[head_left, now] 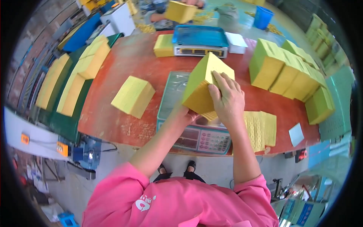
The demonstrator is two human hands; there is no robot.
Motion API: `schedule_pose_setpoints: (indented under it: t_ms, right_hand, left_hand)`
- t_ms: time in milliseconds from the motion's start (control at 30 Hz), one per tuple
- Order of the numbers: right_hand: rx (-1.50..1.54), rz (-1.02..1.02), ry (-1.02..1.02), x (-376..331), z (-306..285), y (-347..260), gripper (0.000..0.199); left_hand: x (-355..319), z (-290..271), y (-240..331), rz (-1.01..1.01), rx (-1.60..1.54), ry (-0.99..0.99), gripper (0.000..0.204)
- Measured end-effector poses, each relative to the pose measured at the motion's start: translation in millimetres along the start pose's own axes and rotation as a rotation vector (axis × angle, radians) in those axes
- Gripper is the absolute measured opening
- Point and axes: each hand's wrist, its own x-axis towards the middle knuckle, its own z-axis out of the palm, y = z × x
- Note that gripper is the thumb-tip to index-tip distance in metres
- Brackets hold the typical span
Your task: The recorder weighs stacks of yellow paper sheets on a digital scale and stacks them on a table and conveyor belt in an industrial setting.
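In the head view, the left hand, partly hidden underneath, and the right hand grip a yellow stack above the near scale. Left of that scale sits a block; right, sheets.

The bare left hand is largely hidden beneath the layered yellow block, by which the flat platform of the teal-edged electronic scale is partly concealed. The pink cloth shirt is cut off by the lower edge, a co-worker by the upper.
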Motion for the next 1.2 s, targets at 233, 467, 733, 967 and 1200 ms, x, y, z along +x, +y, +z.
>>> schedule_pose_setpoints:
  t_ms: [233, 467, 733, 967, 1200]
  right_hand:
    - [-0.2, -0.157, -0.044, -20, 16, -25, 0.047]
    - [-0.27, -0.21, -0.123, -20, 20, -38, 0.048]
    - [0.378, -0.178, -0.323, -27, 48, -138, 0.051]
    - [0.54, 0.052, -0.47, -33, 232, -146, 0.052]
    - [0.55, 0.221, -0.712, -76, 227, -182, 0.049]
  left_hand:
    - [-62, -91, 72, 0.633, 1.269, 0.272, 0.047]
    - [-57, -142, 167, 0.472, 2.333, 0.638, 0.098]
    - [-99, -193, 242, 0.39, 2.57, -0.417, 0.101]
    - [-161, -229, 237, 0.721, 2.21, -0.126, 0.085]
    - [-254, -311, 129, 0.082, 0.546, 0.507, 0.086]
